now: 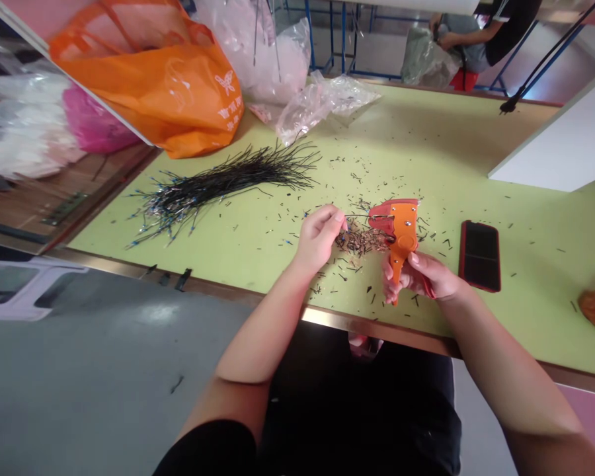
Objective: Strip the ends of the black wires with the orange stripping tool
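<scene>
My right hand [419, 276] is wrapped round the handles of an orange and red wire stripper [405, 228], its jaws pointing left. Pinched in the fingers of my left hand [321, 237] is a thin black wire [357, 215], which runs right into the jaws. Under and between the hands lies a heap of wire scraps [359, 239], black and copper-coloured. To the left rests a long bundle of black wires [228, 175], with blue and metallic bits at its left end. How far the stripper's jaws are closed on the wire is too small to tell.
An orange bag [178, 79] and clear plastic bags [322, 106] stand at the back left of the green table [426, 139]. A phone [480, 256] lies right of my right hand. A white panel [560, 135] rises at the right. Another person [476, 39] sits beyond the table.
</scene>
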Motion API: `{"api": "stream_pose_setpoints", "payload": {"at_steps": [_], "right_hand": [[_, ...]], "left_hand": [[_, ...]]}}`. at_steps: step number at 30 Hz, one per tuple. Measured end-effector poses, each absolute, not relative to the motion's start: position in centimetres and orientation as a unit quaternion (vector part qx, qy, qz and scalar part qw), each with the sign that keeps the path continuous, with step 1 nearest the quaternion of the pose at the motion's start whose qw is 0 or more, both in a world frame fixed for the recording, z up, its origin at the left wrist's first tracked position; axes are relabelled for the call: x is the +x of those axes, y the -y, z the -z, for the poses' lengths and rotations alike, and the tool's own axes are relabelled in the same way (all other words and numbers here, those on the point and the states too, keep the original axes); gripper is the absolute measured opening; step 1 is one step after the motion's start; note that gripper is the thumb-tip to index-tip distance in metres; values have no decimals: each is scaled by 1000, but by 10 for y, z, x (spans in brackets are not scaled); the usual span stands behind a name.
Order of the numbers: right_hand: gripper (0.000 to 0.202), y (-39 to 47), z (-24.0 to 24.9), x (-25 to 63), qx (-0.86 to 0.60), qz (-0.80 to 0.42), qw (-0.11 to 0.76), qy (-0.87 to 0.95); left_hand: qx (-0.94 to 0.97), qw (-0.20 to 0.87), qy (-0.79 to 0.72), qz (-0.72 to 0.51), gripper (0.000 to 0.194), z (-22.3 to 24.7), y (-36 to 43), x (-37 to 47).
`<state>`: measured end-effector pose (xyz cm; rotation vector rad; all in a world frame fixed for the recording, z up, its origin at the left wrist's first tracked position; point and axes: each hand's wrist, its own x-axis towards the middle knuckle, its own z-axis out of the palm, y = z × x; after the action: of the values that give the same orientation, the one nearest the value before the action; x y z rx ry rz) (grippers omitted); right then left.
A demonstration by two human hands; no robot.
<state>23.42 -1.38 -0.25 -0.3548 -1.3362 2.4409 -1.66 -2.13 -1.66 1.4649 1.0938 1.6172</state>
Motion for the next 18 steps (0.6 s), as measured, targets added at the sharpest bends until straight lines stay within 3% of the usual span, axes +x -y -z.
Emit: {"api": "stream_pose_setpoints", "payload": {"at_steps": [5, 11, 18], "right_hand": [[49, 15, 3, 233, -160, -848, 173, 475], [52, 14, 5, 228, -197, -822, 163, 509], [48, 26, 5, 218, -183, -828, 204, 489]], "left_hand": [[595, 274, -465, -596, 53, 19, 20, -17], [671, 92, -536, -504, 34, 13, 26, -12], [715, 12, -524, -463, 41, 23, 20, -14]]}}
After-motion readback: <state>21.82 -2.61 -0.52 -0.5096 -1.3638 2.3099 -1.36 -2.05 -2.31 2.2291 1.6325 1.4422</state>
